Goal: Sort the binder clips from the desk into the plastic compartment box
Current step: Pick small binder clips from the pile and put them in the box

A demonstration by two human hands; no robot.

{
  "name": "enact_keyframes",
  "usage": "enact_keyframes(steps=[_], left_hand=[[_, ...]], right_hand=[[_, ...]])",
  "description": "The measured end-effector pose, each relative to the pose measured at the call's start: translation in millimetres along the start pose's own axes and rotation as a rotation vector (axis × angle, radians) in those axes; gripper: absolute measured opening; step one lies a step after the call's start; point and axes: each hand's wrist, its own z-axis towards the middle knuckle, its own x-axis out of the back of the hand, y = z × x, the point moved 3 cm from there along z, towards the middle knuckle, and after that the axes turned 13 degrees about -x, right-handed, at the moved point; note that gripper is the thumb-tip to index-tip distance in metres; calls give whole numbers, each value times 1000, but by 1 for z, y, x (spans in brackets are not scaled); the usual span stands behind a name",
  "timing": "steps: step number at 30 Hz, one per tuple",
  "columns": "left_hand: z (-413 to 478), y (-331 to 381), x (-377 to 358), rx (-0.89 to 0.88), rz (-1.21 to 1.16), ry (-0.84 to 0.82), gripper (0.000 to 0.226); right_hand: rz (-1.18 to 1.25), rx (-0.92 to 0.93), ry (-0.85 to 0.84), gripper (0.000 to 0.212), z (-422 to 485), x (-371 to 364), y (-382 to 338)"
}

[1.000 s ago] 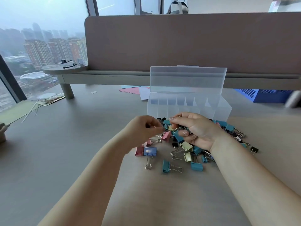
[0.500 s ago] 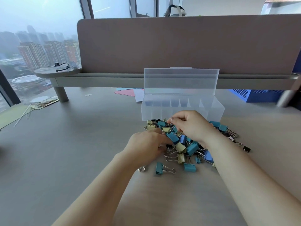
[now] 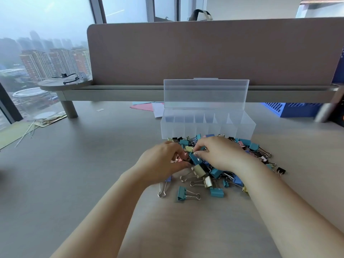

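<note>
Desk (image 3: 93, 183) holds unlabelled box (image 3: 207, 127) (lid up); hands (image 3: 189, 157) seemingly pinching clips (image 3: 214, 172).

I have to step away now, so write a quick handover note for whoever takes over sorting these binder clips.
Left hand: down in the pile of binder clips, fingers curled; whether it grips one is hidden.
Right hand: fingertips pinching among the clips at the pile's top; grip unclear.
Compartment box: lid open, just behind the pile, compartments look empty.
Done: nothing sorted so far.
Left: the whole mixed pile, plus a stray black clip at the right.
</note>
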Motion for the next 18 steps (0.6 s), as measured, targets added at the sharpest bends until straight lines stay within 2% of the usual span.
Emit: enact_keyframes(steps=[3,6,8,12,16,18], left_hand=[[-1,-10,5,60,-221,110,19],[-1,-13,6,142,-479,227,18],[-2,-14,4,222,-752,278,24],[-1,-15,0,371,-1153,292,33],[1,-15,-2,489,-1535,339,29],[1,-17,-2,528,-1651,341,26]], right_hand=[[1,10,7,14,1,1,2],[-18,28,-5,24,0,2,1],[-32,36,-7,29,-1,1,-1],[-29,12,-8,30,-1,3,-3],[-73,-6,0,22,-4,5,-4],[-69,-3,35,18,-5,5,-6]])
